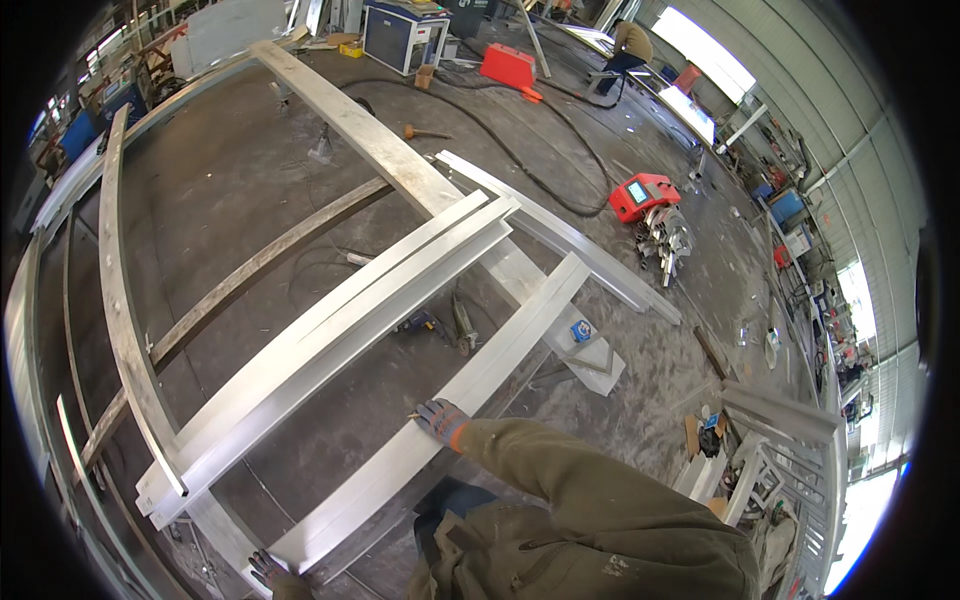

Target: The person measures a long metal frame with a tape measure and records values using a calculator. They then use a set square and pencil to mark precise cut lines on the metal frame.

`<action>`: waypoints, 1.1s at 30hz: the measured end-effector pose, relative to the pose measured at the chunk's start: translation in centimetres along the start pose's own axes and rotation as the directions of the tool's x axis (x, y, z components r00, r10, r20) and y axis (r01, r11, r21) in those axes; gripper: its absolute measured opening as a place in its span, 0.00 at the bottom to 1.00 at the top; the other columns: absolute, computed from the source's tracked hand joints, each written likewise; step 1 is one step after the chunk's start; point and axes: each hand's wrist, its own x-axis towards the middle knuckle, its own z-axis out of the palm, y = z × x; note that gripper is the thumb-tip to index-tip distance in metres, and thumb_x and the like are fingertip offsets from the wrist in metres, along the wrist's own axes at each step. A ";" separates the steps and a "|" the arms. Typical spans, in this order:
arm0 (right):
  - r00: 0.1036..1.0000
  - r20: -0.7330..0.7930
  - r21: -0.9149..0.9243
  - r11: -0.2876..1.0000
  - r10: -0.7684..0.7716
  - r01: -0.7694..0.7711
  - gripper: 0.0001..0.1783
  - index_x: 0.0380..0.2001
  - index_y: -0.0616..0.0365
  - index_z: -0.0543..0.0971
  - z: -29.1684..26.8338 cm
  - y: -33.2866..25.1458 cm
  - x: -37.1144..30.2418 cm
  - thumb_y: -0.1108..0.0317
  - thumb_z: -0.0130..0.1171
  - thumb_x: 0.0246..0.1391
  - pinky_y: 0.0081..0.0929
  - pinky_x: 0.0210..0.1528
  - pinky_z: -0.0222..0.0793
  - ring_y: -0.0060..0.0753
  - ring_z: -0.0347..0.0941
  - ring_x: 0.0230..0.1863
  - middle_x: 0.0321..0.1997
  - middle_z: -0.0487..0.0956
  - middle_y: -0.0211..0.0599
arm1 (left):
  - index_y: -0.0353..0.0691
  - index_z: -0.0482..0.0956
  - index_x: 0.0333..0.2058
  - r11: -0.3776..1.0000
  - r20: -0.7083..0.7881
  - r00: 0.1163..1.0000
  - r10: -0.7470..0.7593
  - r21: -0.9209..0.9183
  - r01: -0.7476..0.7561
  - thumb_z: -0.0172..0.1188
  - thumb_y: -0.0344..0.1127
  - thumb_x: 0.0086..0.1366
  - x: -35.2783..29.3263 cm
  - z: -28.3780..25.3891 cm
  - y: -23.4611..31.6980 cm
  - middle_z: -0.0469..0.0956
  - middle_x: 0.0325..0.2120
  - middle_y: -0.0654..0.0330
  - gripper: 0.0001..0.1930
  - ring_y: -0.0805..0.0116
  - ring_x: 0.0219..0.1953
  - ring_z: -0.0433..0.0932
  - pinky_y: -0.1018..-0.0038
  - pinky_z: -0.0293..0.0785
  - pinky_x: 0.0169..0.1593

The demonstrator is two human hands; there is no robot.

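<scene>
My right hand (442,422), in a grey glove with an orange cuff, rests on the middle of a long white metal profile (510,347). Its fingers are bent, with a small thin stick at their tips; its kind is too small to tell. At the near left end of the same profile, my left hand (268,570) lies with fingers apart beside the edge. Two longer silvery profiles (330,310) lie side by side just beyond. A blue tape measure (581,330) sits on the supporting beam (515,270), near a thin metal square (590,352).
An angle grinder (464,326) lies on the floor between profiles. Rusty and grey bars (270,260) form a frame at left. Right of it stand a red machine (643,196) and metal offcuts (664,243). Cables cross the floor. Another person (630,50) bends over far away.
</scene>
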 end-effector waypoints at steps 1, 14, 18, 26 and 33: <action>0.998 -0.042 0.064 0.997 0.045 -0.042 0.25 0.67 0.52 0.74 -0.2 -0.4 -0.4 0.65 0.47 0.70 0.40 0.69 0.65 0.42 0.68 0.69 0.67 0.73 0.39 | 0.53 0.52 0.79 0.999 -0.062 0.998 -0.032 -0.027 0.030 0.36 0.30 0.77 -0.2 0.8 0.0 0.53 0.80 0.61 0.33 0.54 0.81 0.50 0.50 0.56 0.77; 0.666 0.265 0.383 0.557 0.698 -0.737 0.20 0.55 0.51 0.84 20.9 3.2 -20.8 0.56 0.58 0.66 0.50 0.57 0.78 0.54 0.83 0.55 0.55 0.85 0.48 | 0.41 0.62 0.74 0.723 -0.525 0.794 0.307 -0.415 -0.553 0.60 0.68 0.70 -19.3 12.3 17.4 0.70 0.64 0.41 0.46 0.49 0.66 0.71 0.49 0.71 0.64; 0.269 0.218 0.454 0.146 0.938 -0.879 0.30 0.68 0.48 0.72 24.3 10.1 -26.3 0.60 0.61 0.64 0.49 0.56 0.75 0.52 0.82 0.53 0.55 0.84 0.45 | 0.43 0.62 0.74 0.517 -0.269 0.882 0.386 -0.730 -0.448 0.61 0.68 0.70 -24.0 8.4 23.0 0.69 0.65 0.42 0.46 0.49 0.66 0.70 0.49 0.71 0.65; 0.285 0.349 0.472 0.095 0.892 -0.876 0.31 0.69 0.41 0.70 22.9 24.1 -25.8 0.61 0.62 0.64 0.49 0.67 0.66 0.47 0.73 0.66 0.65 0.76 0.38 | 0.46 0.61 0.75 0.455 -0.095 0.914 0.394 -0.844 -0.284 0.61 0.68 0.69 -29.8 1.7 31.5 0.68 0.66 0.44 0.46 0.48 0.67 0.69 0.50 0.70 0.67; 0.457 0.371 0.377 0.319 0.808 -0.869 0.26 0.64 0.43 0.75 20.5 26.3 -26.2 0.65 0.62 0.62 0.44 0.63 0.74 0.45 0.72 0.67 0.64 0.76 0.37 | 0.49 0.60 0.76 0.417 0.004 0.907 0.420 -0.889 -0.189 0.62 0.68 0.68 -33.5 -1.4 39.8 0.66 0.68 0.46 0.46 0.48 0.68 0.69 0.50 0.69 0.68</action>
